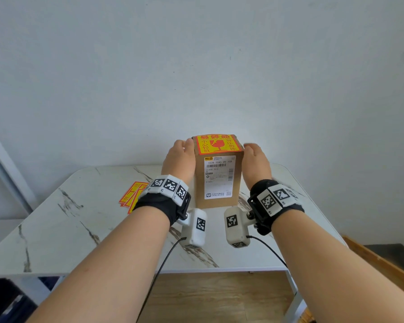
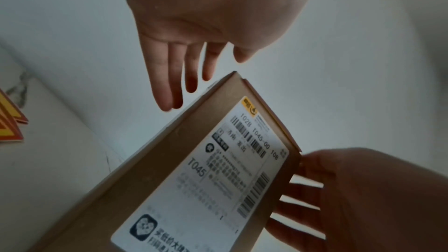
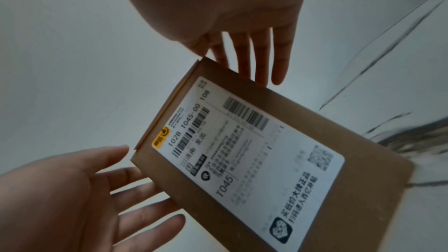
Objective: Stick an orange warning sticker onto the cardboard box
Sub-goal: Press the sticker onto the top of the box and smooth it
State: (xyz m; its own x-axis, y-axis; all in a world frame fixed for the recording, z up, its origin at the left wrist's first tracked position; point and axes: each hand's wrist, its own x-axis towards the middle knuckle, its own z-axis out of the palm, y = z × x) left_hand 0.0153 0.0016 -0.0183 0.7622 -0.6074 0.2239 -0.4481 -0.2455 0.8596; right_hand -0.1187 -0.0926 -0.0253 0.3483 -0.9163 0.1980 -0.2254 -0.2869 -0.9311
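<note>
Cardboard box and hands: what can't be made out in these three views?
- Cardboard box: back and side faces hidden by the box itself and both hands.
- Left hand, right hand: head view hides the fingers behind the box; whether the palms touch it is unclear.
- Spare stickers: head view, partly covered by the left wrist rig; cut off by the frame edge in the left wrist view.
- Shipping label: small print blurred everywhere.
- Orange warning sticker: out of sight in both wrist views.

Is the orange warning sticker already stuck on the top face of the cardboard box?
Yes, the orange warning sticker covers the top of the upright cardboard box.
</note>
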